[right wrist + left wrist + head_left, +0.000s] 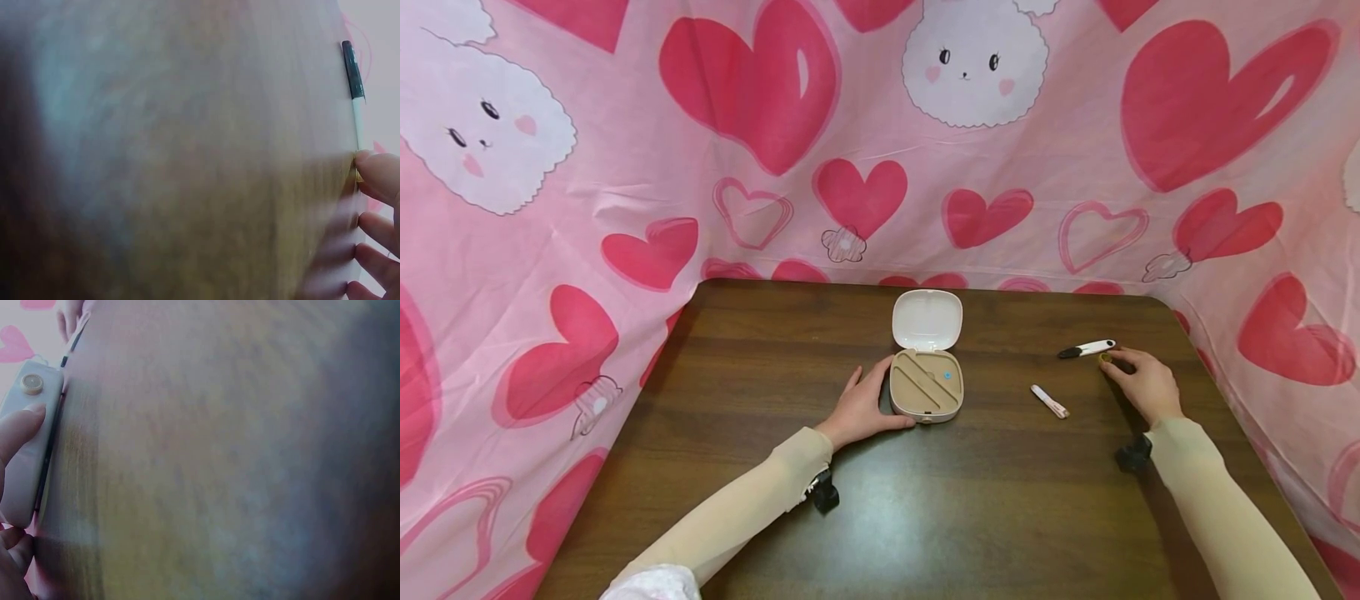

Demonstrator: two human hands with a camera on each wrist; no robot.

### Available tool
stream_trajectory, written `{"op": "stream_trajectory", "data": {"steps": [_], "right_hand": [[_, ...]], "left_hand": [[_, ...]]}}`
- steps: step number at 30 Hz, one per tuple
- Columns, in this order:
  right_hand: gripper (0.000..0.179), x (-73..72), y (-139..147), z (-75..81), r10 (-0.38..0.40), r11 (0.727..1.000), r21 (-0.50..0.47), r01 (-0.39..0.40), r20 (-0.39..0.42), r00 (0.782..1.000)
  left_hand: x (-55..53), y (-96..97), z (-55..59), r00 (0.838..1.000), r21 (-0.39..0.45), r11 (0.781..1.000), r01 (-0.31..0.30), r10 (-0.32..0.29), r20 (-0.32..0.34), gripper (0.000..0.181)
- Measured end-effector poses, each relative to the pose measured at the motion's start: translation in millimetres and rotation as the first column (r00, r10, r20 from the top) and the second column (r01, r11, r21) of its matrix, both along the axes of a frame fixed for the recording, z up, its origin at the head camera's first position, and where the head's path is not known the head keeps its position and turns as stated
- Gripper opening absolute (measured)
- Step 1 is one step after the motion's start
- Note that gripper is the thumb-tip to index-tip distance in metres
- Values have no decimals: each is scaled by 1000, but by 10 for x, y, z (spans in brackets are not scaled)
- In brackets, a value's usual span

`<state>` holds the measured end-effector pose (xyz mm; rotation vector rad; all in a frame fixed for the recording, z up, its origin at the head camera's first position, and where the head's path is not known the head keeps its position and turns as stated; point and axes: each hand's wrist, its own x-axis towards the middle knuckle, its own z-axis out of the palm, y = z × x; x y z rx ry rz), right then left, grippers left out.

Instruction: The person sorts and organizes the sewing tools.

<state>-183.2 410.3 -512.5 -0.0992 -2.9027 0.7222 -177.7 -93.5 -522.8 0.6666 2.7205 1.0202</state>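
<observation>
Beige compartment case [912, 387] stood open on the counter [760, 400], left grip [863, 408] clasping its side; right grip [1146, 385] pinched a small yellow item [1105, 357]. Opening appeared complete; blue piece [947, 376] sat inside, black-and-white tool [1086, 349] and slim white item [1049, 402] lay outside.

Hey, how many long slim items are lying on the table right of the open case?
2. The black-and-white item lies beside the right hand, and the pale item lies between that hand and the open case. Another could be hidden under the hand.
</observation>
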Motion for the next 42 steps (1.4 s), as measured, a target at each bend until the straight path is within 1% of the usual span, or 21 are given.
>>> {"op": "stream_trajectory", "data": {"steps": [6, 14, 21, 26, 30, 35, 42], "right_hand": [[44, 1, -20, 14, -12, 1000, 4, 12, 4, 1000], [43, -1, -25, 6, -34, 999, -8, 34, -6, 999], [38, 9, -12, -23, -44, 999, -28, 43, -45, 998], [36, -16, 32, -34, -28, 999, -34, 26, -70, 997], [37, -15, 22, -7, -23, 999, -34, 21, -51, 998], [39, 16, -22, 37, -40, 999, -28, 39, -15, 999], [38, 66, -57, 54, -45, 999, -18, 45, -7, 999]], "left_hand": [[-7, 6, -6, 1000, -5, 1000, -1, 1, -7, 113], [-9, 9, 20, 1000, 6, 1000, 3, -3, -3, 114], [-19, 14, 24, 1000, 5, 1000, 5, -5, -4, 113], [-26, 14, 40, 1000, -1, 1000, 6, -6, -8, 113], [-21, 10, 40, 1000, 0, 1000, 7, -7, -7, 113], [-4, 2, 44, 1000, 3, 1000, 4, -4, 2, 113], [-5, 0, 15, 1000, 0, 1000, 1, -1, -1, 113]]}}
